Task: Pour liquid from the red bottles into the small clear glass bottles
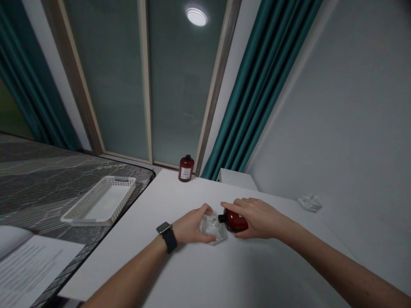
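Observation:
My right hand (255,218) is closed around a dark red-brown bottle (236,221) with a black cap, tilted on its side so the cap points left. My left hand (194,226), with a black watch on the wrist, grips a crumpled clear plastic bag (213,227) between thumb and fingers. The cap end of the bottle is right at the bag's edge; I cannot tell whether it is inside. Both hands are low over the white table (180,273). A second bottle (186,168) of the same kind, with a white label, stands upright at the table's far edge.
Another crumpled clear plastic bag (309,203) lies at the table's far right, by the wall. On the grey patterned surface to the left are a white perforated basket (88,223) and an open book (35,265). A white box-like piece (239,179) stands behind the table.

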`<state>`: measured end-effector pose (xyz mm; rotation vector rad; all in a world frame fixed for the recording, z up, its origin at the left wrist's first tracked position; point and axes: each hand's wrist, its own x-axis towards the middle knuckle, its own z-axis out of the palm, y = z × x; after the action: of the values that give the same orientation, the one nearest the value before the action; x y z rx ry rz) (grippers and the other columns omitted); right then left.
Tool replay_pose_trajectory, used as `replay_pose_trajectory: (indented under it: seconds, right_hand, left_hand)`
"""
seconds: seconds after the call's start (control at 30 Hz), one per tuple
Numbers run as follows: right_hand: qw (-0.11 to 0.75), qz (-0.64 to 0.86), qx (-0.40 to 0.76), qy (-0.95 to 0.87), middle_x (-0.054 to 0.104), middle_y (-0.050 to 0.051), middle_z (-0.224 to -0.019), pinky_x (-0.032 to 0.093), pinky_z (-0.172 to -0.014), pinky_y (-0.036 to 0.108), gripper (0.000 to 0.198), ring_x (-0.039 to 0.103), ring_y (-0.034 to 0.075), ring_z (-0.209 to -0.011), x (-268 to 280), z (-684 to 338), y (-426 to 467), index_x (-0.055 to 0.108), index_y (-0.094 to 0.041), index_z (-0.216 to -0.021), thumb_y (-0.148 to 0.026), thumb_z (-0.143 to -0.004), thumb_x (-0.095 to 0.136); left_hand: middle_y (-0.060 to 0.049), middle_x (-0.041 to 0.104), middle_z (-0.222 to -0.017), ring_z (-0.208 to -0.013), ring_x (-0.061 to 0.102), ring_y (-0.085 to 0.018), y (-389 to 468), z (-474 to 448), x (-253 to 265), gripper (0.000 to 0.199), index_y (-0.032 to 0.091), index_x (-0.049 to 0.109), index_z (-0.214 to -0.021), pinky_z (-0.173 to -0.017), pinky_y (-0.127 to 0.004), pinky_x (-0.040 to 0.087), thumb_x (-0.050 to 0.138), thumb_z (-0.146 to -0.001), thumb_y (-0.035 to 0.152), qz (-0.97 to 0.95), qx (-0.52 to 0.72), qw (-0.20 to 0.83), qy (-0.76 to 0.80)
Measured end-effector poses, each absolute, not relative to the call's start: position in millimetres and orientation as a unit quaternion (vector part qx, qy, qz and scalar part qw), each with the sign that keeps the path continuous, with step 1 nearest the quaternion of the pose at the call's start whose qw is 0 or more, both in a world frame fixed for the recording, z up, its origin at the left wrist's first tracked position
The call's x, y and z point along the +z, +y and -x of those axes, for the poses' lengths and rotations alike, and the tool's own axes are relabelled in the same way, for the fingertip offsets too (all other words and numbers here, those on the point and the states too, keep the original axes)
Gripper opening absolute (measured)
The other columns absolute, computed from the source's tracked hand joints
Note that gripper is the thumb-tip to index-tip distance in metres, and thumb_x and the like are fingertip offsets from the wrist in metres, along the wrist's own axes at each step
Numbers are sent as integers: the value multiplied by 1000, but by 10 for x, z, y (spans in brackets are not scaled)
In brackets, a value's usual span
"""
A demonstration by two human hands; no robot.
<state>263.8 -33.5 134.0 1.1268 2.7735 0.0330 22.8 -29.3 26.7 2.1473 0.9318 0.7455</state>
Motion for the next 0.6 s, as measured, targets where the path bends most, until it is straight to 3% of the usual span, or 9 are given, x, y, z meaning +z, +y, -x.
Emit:
replay_pose_trajectory:
  seconds: [0.6]
  right_hand:
    - [73,-364,23,928,67,11,-108,47,-80,41,80,65,31,-91,1356,-2634,-336,39,-26,-145,-44,-74,71]
  left_hand:
    - [-8,66,-106,-96,64,-28,-297,-229,277,58,20,47,-110,-81,-36,49,81,-66,37,-823,283,337,360]
